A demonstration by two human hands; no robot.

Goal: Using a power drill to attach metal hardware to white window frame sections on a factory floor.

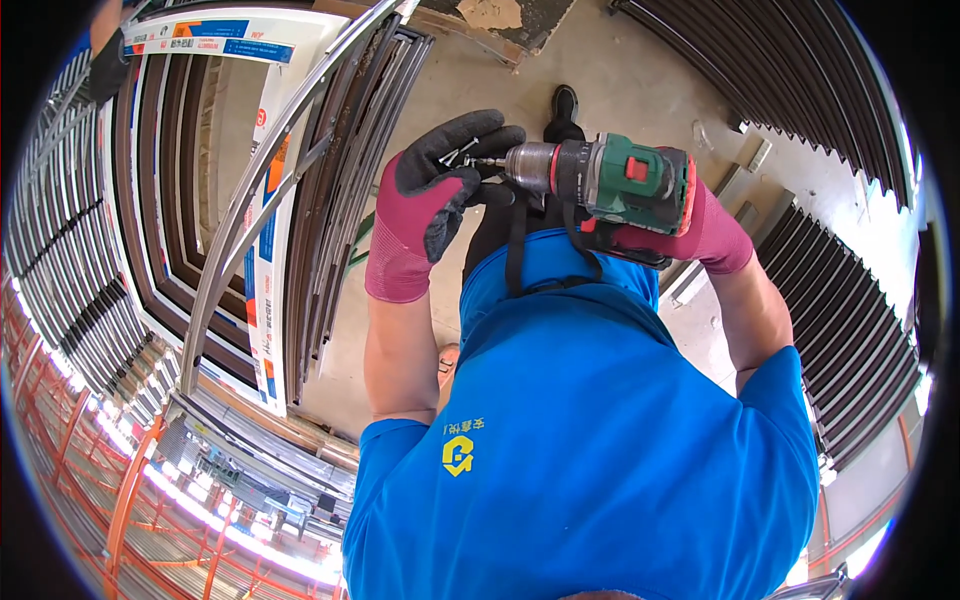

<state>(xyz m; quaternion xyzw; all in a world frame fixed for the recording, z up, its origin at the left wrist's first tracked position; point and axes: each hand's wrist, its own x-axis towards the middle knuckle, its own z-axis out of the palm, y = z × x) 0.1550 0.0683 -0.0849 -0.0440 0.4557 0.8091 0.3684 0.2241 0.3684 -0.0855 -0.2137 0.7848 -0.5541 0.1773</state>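
Note:
My right hand [672,222], in a maroon work glove, grips a green and black cordless drill [632,178] in front of my body. Its grey chuck [530,166] points to the left. My left hand [425,200] wears a maroon glove with black palm and fingers. Some silver screws [460,154] sit between its curled thumb and fingers, right at the drill's bit [487,162]. Whether the bit is seated in a screw head is too small to tell.
Stacked window frames [185,200] with white, blue and orange tape stand at my left, behind a bent-looking metal rail [215,275]. Another person's gloved hand [108,68] touches them at the far left. Dark profiles [840,300] are piled on my right. Orange racks [125,500] stand lower left.

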